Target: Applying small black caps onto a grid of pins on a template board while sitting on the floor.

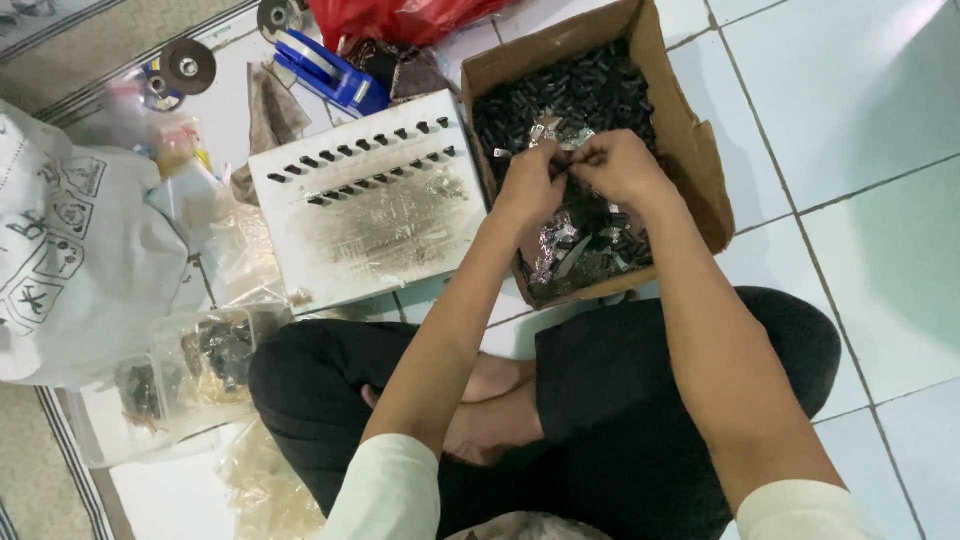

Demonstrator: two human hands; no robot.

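I sit cross-legged on a tiled floor. My left hand [530, 180] and my right hand [620, 165] meet over a brown cardboard box [690, 130] filled with small black parts and silvery scraps. Both hands pinch a small silvery piece [568, 146] between their fingertips, just above the box's contents. To the left of the box lies a white board [380, 230] with two slanted rows of small black parts stuck into its upper half.
A blue tape dispenser [330, 70] and a red plastic bag [400, 15] lie beyond the board. Grinding discs [188, 65] sit at the far left. A white printed bag [70, 250] and clear plastic bags of parts [210, 360] are at my left knee.
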